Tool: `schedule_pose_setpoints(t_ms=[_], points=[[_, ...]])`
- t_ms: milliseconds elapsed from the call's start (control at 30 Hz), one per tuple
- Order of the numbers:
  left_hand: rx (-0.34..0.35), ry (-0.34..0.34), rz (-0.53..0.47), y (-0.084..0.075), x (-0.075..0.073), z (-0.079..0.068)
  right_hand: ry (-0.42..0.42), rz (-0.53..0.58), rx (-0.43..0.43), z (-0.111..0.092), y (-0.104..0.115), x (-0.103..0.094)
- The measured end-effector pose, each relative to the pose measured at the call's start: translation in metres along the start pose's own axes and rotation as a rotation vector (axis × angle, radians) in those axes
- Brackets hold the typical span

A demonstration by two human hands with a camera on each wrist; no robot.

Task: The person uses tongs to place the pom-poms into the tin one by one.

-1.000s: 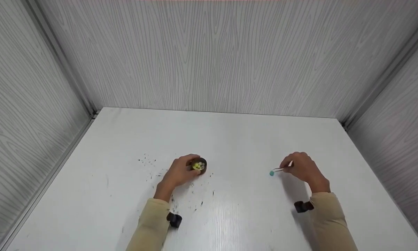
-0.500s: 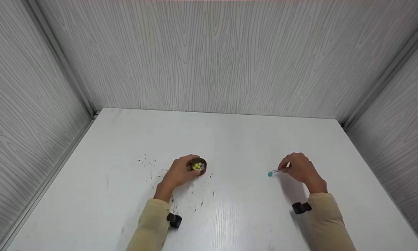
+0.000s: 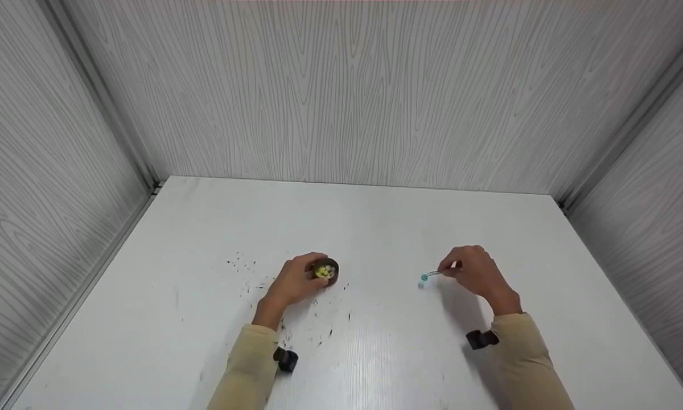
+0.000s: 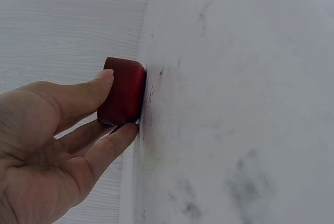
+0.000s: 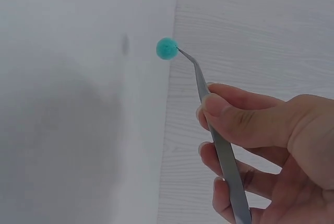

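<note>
My left hand (image 3: pixel 296 280) holds a small round cup (image 3: pixel 332 279) between thumb and fingers, at the centre of the white table. Several small yellow and whitish balls (image 3: pixel 323 270) lie inside it. From the side, in the left wrist view, the cup (image 4: pixel 123 92) is dark red, with its base against the tabletop and the left hand (image 4: pixel 57 140) around it. My right hand (image 3: pixel 478 276) grips a pair of metal tweezers (image 5: pixel 225 153) with a bent tip. At that tip is a teal fuzzy ball (image 5: pixel 166 48), raised over the table and apart from the cup.
Dark specks (image 3: pixel 330 332) and smudges mark the white table (image 3: pixel 375 228) around the left forearm. Grey wood-grain panels (image 3: pixel 341 97) stand at the back and both sides. Each sleeve carries a black wrist camera (image 3: pixel 482 339).
My right hand has moved left toward the cup, carrying the tweezers and the teal ball. The left hand and the cup have stayed in place.
</note>
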State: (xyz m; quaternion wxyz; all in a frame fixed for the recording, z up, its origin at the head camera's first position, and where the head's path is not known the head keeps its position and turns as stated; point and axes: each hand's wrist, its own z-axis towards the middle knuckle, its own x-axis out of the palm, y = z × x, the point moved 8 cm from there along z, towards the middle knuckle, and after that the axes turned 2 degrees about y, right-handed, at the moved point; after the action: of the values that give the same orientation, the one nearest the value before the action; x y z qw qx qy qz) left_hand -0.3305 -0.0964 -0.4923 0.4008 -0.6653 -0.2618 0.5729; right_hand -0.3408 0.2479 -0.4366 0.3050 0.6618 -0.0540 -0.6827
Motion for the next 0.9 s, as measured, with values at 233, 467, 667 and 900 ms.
schedule_pose_setpoints(t_ms=[233,467,667,900], points=[[0.019,0.006,0.016,0.0,0.0,0.0,-0.031,0.049,-0.09,0.014,0.033,0.007],[0.038,-0.001,0.015,-0.002,-0.001,0.0,-0.041,0.061,-0.174,0.031,0.073,0.014],[0.042,-0.001,0.014,-0.002,-0.001,0.0,-0.022,0.035,-0.17,0.043,0.094,0.029],[0.019,-0.003,0.017,0.0,-0.001,0.0,-0.028,0.012,-0.178,0.052,0.112,0.046]])
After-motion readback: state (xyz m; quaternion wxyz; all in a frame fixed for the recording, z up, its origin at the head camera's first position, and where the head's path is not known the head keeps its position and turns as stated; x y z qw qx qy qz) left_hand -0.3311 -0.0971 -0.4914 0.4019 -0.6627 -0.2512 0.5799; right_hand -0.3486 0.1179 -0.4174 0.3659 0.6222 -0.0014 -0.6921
